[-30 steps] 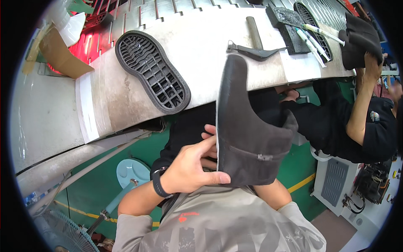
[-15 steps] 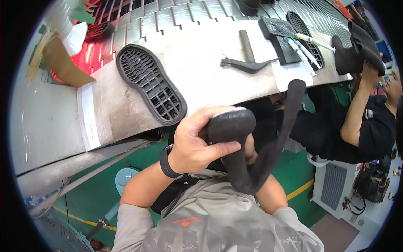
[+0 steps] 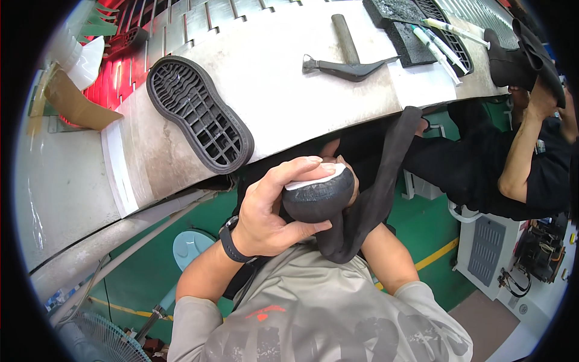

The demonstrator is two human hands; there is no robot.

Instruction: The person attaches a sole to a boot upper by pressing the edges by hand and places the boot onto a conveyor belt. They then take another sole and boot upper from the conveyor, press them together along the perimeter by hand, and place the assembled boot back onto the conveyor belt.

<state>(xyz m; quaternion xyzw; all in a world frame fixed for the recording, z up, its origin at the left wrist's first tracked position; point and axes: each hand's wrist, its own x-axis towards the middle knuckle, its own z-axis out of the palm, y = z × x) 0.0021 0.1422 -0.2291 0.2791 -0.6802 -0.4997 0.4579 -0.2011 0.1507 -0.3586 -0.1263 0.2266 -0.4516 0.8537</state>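
I hold a black suede-like boot upper (image 3: 377,202) over my lap, its rounded toe towards me and its long shaft folded up to the right. My left hand (image 3: 265,214) is closed round the toe, thumb below and fingers over the white underside. On the boot's far right side my right hand (image 3: 356,182) grips it, mostly hidden behind the toe. A black rubber sole (image 3: 202,114) lies on the bench in front of me, left of centre, with its grid-like cavities facing up. Farther off to the right rests a hammer (image 3: 347,69), apart from both hands.
Black blocks (image 3: 410,45), pen-like white sticks (image 3: 437,54) and another sole (image 3: 463,57) are at the back right of the bench (image 3: 283,90). Beside it, a co-worker holds a dark boot (image 3: 512,66). A brown curved sheet (image 3: 75,102) stands at left; a fan (image 3: 99,338) is below.
The boot has tipped in my hands and moved slightly left and down, showing more of its white underside. My left fingers now lie over that underside. The view has shifted a little.
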